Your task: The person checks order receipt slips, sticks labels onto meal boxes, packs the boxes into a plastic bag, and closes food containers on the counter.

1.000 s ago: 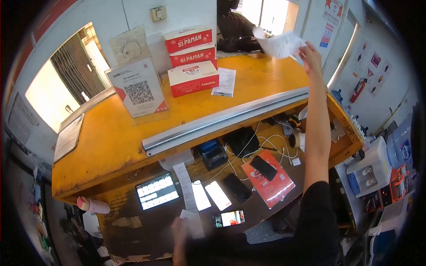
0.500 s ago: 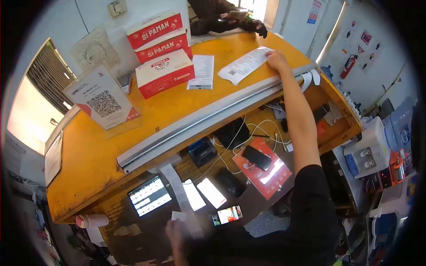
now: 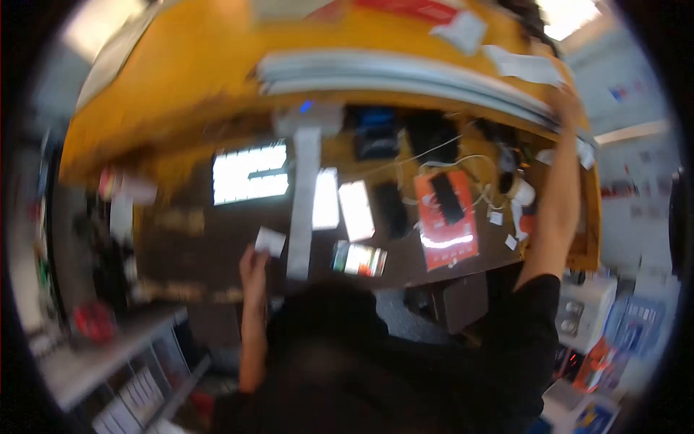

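L grip (image 3: 254,265), nearer receipt strip (image 3: 303,210) just to its R (long axis fwd), pinches paper slip (image 3: 270,241). R grip (image 3: 566,101) meets paper sheet (image 3: 531,69), which runs L across worktop (image 3: 202,50); blur, can't tell if closed.

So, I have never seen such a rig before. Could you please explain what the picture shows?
There is no machine: a person works bare-handed, wearing the camera on the head, so this blurry view looks forward and down from there. The left hand holds a small white paper at the dark lower desk. The right hand reaches to a white sheet on the yellow counter; blur hides whether it is held. The desk carries a lit tablet, a long paper strip, phones and a red folder.
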### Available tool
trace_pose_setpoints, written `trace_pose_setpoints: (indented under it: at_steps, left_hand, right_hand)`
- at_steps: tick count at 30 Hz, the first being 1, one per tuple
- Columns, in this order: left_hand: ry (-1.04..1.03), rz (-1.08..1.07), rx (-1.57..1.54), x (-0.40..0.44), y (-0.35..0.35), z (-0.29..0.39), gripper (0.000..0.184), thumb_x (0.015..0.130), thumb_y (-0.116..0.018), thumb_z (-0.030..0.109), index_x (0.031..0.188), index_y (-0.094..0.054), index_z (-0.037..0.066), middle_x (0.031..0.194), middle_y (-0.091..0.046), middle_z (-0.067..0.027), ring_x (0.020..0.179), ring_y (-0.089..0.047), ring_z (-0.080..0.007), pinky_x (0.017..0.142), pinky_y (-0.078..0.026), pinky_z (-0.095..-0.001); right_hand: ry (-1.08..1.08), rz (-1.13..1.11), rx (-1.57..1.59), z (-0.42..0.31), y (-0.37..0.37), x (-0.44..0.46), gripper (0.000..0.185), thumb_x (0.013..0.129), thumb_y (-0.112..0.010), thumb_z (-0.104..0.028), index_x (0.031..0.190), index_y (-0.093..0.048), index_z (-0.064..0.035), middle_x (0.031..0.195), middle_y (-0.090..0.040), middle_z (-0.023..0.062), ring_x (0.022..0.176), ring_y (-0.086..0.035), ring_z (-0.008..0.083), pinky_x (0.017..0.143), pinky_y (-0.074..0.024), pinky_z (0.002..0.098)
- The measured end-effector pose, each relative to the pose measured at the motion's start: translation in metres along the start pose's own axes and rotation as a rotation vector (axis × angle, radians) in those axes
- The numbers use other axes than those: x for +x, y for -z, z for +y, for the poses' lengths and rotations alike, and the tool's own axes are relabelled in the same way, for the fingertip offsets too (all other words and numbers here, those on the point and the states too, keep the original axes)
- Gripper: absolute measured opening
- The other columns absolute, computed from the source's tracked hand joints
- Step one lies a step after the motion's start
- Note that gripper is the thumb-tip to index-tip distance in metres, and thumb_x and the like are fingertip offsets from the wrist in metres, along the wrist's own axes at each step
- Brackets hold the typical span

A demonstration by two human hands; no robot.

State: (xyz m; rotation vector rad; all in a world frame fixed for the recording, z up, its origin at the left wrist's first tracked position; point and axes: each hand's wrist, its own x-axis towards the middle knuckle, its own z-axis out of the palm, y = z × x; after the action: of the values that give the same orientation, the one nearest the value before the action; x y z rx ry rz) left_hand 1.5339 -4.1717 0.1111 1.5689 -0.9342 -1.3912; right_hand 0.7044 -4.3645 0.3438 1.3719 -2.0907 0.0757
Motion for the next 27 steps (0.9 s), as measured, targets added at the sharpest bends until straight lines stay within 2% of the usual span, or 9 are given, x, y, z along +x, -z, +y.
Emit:
trace_pose_setpoints:
  at_steps: [1,6,9,10,11,12,14,16,27]
  left_hand:
    - [0.093,0.063,-0.038,-0.005,0.004,0.000,0.018,0.092,-0.064,0.020,0.099,-0.064,0.004,0.091,-0.062,-0.0012,0.087,-0.059,-0.0117,0.079,-0.048,-0.0271]
    - [0.037,0.011,-0.309,-0.025,0.019,0.014,0.011,0.096,-0.059,0.013,0.099,-0.063,0.004,0.097,-0.065,-0.0054,0.094,-0.065,-0.0163,0.087,-0.051,-0.0310]
    - [0.006,0.118,-0.483,-0.051,0.033,0.019,0.010,0.095,-0.061,0.012,0.099,-0.065,0.004,0.096,-0.068,-0.0056,0.089,-0.065,-0.0126,0.083,-0.050,-0.0270]
    - [-0.012,0.151,-0.518,-0.061,0.040,0.020,0.010,0.094,-0.061,0.012,0.099,-0.065,0.004,0.096,-0.068,-0.0054,0.089,-0.065,-0.0124,0.083,-0.050,-0.0267]
    - [-0.024,0.184,-0.551,-0.074,0.049,0.019,0.010,0.094,-0.062,0.012,0.099,-0.065,0.004,0.095,-0.068,-0.0053,0.088,-0.065,-0.0122,0.082,-0.050,-0.0264]
    - [-0.042,0.206,-0.570,-0.088,0.060,0.013,0.012,0.094,-0.061,0.012,0.102,-0.065,0.003,0.097,-0.069,-0.0058,0.089,-0.065,-0.0135,0.083,-0.050,-0.0277]
    - [-0.094,0.247,-0.602,-0.114,0.086,-0.001,0.016,0.095,-0.060,0.012,0.106,-0.066,0.002,0.101,-0.069,-0.0068,0.092,-0.065,-0.0160,0.085,-0.051,-0.0301]
    - [-0.113,0.354,-0.546,-0.151,0.106,-0.010,0.017,0.094,-0.063,0.013,0.105,-0.068,0.002,0.100,-0.070,-0.0053,0.090,-0.064,-0.0130,0.083,-0.051,-0.0289]
    - [-0.246,0.855,-0.391,-0.449,0.282,-0.177,0.022,0.093,-0.065,0.017,0.109,-0.068,0.002,0.105,-0.069,-0.0053,0.097,-0.062,-0.0125,0.087,-0.050,-0.0293]
  right_hand:
    - [0.361,0.289,-0.116,0.042,-0.037,0.006,0.026,0.090,-0.050,-0.016,0.101,-0.068,-0.0013,0.112,-0.067,0.0165,0.105,-0.064,0.0283,0.091,-0.0515,0.0396]
    - [-0.248,0.679,0.894,-0.169,0.113,-0.082,0.026,0.092,-0.060,-0.017,0.099,-0.068,0.0065,0.096,-0.070,0.0199,0.088,-0.067,0.0286,0.082,-0.0512,0.0379]
    - [0.078,0.401,1.184,-0.323,0.148,-0.210,0.021,0.095,-0.060,-0.015,0.094,-0.068,0.0041,0.089,-0.070,0.0154,0.078,-0.066,0.0222,0.071,-0.0526,0.0326]
    - [-0.183,0.145,1.607,-0.390,0.132,-0.269,0.019,0.095,-0.060,-0.015,0.097,-0.068,0.0010,0.088,-0.070,0.0119,0.078,-0.065,0.0200,0.074,-0.0519,0.0308]
    - [0.219,-0.100,1.472,-0.441,0.155,-0.320,0.021,0.095,-0.060,-0.017,0.107,-0.067,-0.0006,0.088,-0.069,0.0088,0.078,-0.065,0.0177,0.076,-0.0508,0.0287]
    - [0.006,-0.714,1.656,-0.489,0.178,-0.370,0.028,0.095,-0.062,-0.020,0.116,-0.064,-0.0009,0.094,-0.069,0.0067,0.081,-0.063,0.0151,0.076,-0.0493,0.0263]
    - [0.336,-1.031,1.685,-0.547,0.256,-0.438,0.029,0.096,-0.062,-0.018,0.119,-0.063,-0.0001,0.098,-0.066,0.0029,0.086,-0.059,0.0094,0.075,-0.0478,0.0240]
    - [0.238,-1.367,1.998,-0.579,0.312,-0.488,0.027,0.096,-0.062,-0.015,0.118,-0.063,0.0005,0.099,-0.066,0.0034,0.088,-0.060,0.0097,0.076,-0.0472,0.0228]
    - [0.978,-1.319,1.841,-0.676,0.486,-0.769,0.011,0.093,-0.064,-0.014,0.094,-0.063,-0.0032,0.084,-0.061,-0.0017,0.074,-0.053,0.0062,0.066,-0.0426,0.0208]
